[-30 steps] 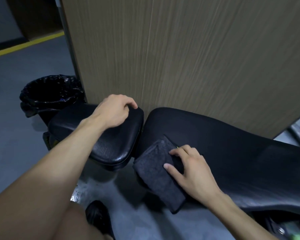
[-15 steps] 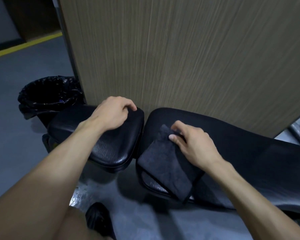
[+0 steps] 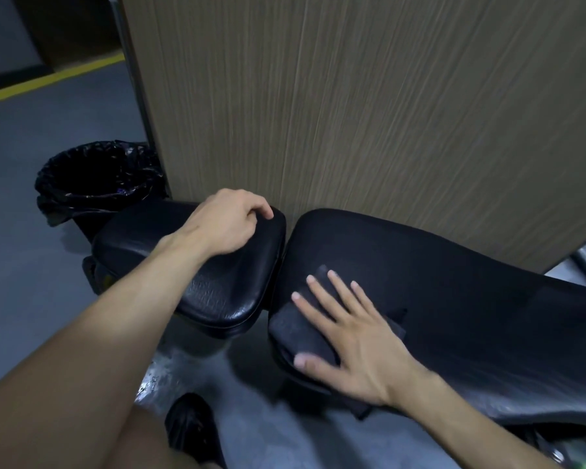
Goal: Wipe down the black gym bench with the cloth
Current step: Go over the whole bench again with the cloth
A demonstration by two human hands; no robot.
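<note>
- Head view: the black gym bench (image 3: 454, 299) ran from centre to right, set close against a wood-grain panel (image 3: 352, 113) on its far side.
- The bench showed two padded parts: a smaller pad (image 3: 224, 292) on the left and a long pad on the right, with a narrow gap between them.
- The dark grey cloth (image 3: 298, 330) lay on the left end of the long pad, draped over its near edge; one corner showed below the pad near the right wrist.
- The right hand (image 3: 356, 336) lay flat on the cloth, fingers (image 3: 318, 296) straight and spread apart, pressing the cloth to the pad; the thumb lay out along the near edge.
- The left hand (image 3: 230, 225) rested on the far right corner of the smaller pad, fingers curled over its far edge and gripping it.
- A bin lined with a black bag (image 3: 99, 177) stood on the grey floor (image 3: 31, 265) at far left, just beyond the smaller pad.
- A yellow line (image 3: 48, 79) crossed the floor at far left.
- A dark shoe (image 3: 190, 424) showed on the floor at the near edge, below the gap between the pads.
- Some motion blur; fine texture of the cloth could not be read.
</note>
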